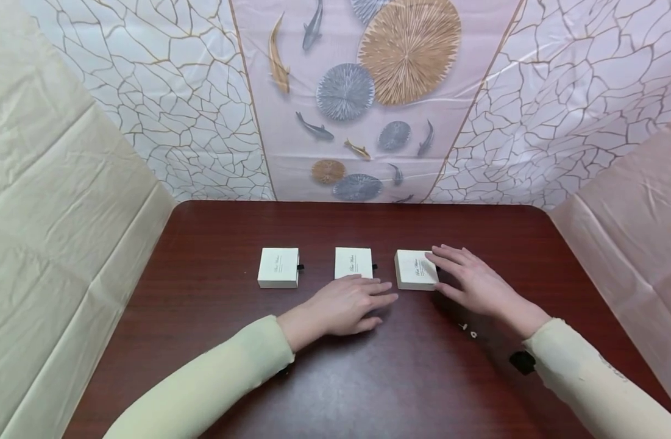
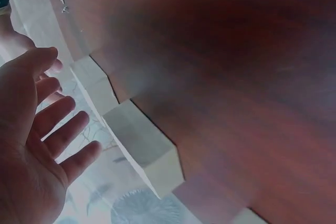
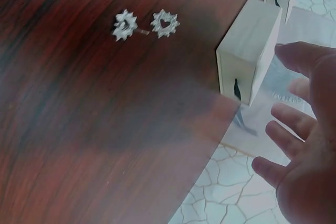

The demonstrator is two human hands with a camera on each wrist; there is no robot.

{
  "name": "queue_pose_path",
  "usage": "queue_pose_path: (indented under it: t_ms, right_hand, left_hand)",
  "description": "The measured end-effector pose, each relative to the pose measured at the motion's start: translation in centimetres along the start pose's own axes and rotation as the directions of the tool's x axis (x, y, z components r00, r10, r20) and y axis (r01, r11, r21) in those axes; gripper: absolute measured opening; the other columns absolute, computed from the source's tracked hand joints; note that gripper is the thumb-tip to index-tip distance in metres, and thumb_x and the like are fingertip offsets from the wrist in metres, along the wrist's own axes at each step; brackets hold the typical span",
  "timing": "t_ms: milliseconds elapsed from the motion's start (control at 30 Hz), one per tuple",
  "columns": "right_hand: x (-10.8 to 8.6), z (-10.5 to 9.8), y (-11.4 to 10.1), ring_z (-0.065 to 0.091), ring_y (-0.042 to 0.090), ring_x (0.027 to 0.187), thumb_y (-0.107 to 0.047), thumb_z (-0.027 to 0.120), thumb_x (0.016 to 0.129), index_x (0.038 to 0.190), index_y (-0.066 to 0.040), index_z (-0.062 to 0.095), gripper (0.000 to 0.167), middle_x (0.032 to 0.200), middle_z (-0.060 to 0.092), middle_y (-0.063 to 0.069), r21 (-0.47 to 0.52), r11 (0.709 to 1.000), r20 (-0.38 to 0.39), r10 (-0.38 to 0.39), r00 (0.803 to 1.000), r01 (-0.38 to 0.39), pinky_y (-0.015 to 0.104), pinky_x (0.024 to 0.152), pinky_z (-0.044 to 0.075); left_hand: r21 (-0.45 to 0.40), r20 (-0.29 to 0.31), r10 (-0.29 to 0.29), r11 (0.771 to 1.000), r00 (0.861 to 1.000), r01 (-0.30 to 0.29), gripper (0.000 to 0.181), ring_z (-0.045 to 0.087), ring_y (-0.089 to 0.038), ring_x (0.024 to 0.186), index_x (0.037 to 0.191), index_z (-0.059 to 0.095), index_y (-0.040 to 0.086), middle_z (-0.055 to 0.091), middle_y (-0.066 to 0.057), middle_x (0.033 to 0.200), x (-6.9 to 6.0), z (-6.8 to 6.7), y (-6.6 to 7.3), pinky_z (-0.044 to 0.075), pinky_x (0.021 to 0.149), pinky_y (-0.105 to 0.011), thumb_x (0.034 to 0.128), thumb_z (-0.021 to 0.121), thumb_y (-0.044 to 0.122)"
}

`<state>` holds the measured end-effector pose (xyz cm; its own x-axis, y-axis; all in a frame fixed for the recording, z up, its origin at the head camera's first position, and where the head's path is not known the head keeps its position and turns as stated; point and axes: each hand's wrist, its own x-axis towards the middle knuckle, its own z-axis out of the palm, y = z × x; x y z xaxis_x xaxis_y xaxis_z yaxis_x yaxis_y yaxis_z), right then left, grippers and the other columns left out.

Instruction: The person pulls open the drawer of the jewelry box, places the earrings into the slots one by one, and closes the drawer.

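Three small white boxes stand in a row: a left box point(image 1: 278, 267), a middle box point(image 1: 353, 261) and a right box point(image 1: 415, 270). My right hand point(image 1: 478, 283) is at the right box's right side, its fingers spread and the thumb near the front corner; in the right wrist view the hand point(image 3: 307, 129) is beside the box point(image 3: 247, 51). My left hand point(image 1: 343, 305), fingers extended, hovers in front of the middle box and partly covers its front. Two small silver flower-shaped pieces point(image 3: 165, 23) lie on the table nearer me than the right hand.
The dark red table point(image 1: 335, 390) has its back edge against a patterned cloth point(image 1: 346, 171). Plain cloth walls stand at the left point(image 1: 66, 244) and right point(image 1: 631, 225). Black tabs stick out from the right sides of the left and middle boxes.
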<state>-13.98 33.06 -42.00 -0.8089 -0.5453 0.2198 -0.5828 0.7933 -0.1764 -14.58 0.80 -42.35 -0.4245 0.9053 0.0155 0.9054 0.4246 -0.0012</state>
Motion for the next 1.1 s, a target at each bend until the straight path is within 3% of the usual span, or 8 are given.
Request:
queue_pose_path:
  t_ms: [133,467,733,1100]
  right_hand:
    - [-0.7,-0.2,0.5,0.052,0.048,0.142,-0.014,0.085,0.091,0.149,-0.002,0.06,0.065,0.152,0.057,0.026,0.007,0.998,0.022,0.056,0.998,-0.056,0.071,0.117,0.035]
    - [-1.6,-0.4,1.5,0.052,0.053,0.139,-0.018,0.086,0.089,0.141,-0.002,0.067,0.057,0.147,0.06,0.028,0.026,0.997,-0.005,0.074,0.997,-0.074,0.077,0.112,0.036]
    - [-1.6,-0.7,1.8,0.048,0.053,0.142,-0.018,0.084,0.092,0.139,-0.001,0.069,0.052,0.148,0.058,0.029,0.062,0.99,0.024,0.126,0.992,-0.127,0.079,0.112,0.033]
    - [-1.2,-0.9,2.4,0.042,0.055,0.146,-0.021,0.079,0.097,0.138,0.0,0.069,0.047,0.152,0.053,0.032,0.128,0.971,0.098,0.191,0.977,-0.203,0.079,0.116,0.027]
  left_hand:
    - [0.054,0.001,0.002,0.999,1.0,-0.003,0.058,0.049,-0.02,0.15,0.161,0.051,0.024,0.051,-0.001,0.164,2.6,-0.1,-0.1,0.041,0.122,-0.04,0.1076,0.061,0.043]
    - [0.136,0.009,0.008,0.991,1.0,-0.009,0.059,0.043,-0.022,0.155,0.163,0.047,0.025,0.045,0.0,0.168,7.7,0.5,-0.4,0.037,0.125,-0.043,0.1085,0.059,0.044]
    - [0.179,0.016,-0.011,0.984,1.0,0.008,0.06,0.037,-0.021,0.158,0.165,0.045,0.028,0.042,0.002,0.17,9.5,1.4,-1.1,0.034,0.127,-0.042,0.1088,0.057,0.047]
    - [0.208,0.021,0.015,0.978,1.0,-0.019,0.057,0.035,-0.021,0.159,0.163,0.047,0.029,0.041,0.001,0.17,10.9,2.3,-1.1,0.033,0.128,-0.044,0.1099,0.056,0.045]
